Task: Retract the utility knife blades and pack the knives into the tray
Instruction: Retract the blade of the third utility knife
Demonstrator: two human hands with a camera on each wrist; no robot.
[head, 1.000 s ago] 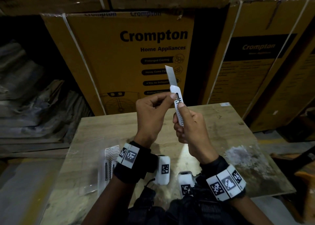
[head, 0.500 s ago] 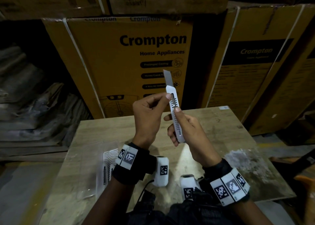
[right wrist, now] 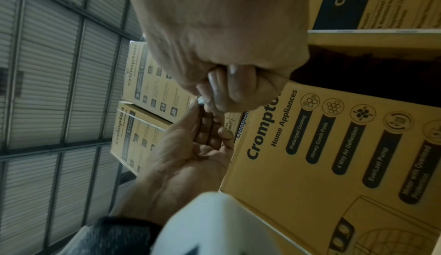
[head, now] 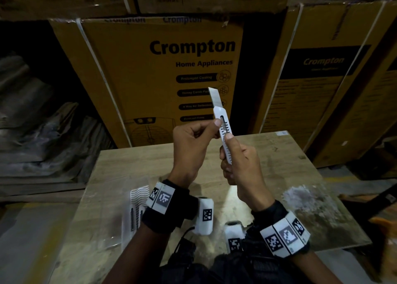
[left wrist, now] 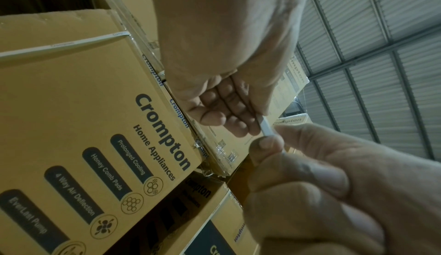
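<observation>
A white utility knife [head: 223, 131] stands upright above the table, its steel blade [head: 215, 96] sticking out of the top. My right hand [head: 236, 157] grips the lower handle, and its thumb [head: 228, 136] lies on the slider slot. My left hand [head: 211, 126] pinches the knife's upper body from the left. In the left wrist view the knife [left wrist: 265, 128] shows as a thin white edge between both hands. Only its end [right wrist: 200, 100] shows in the right wrist view. A clear tray [head: 125, 232] with white knives [head: 138, 208] in it lies at the table's near left.
The wooden table [head: 279, 159] has a pale stain [head: 300, 200] at its right. Large Crompton cartons [head: 171, 73] stand stacked right behind it. Folded sacks [head: 38, 120] are piled at the left. The table's near edge is at my body.
The blade now sticks out a little less than a second ago. Both hands keep their hold on the knife, and it sits slightly lower in view.
</observation>
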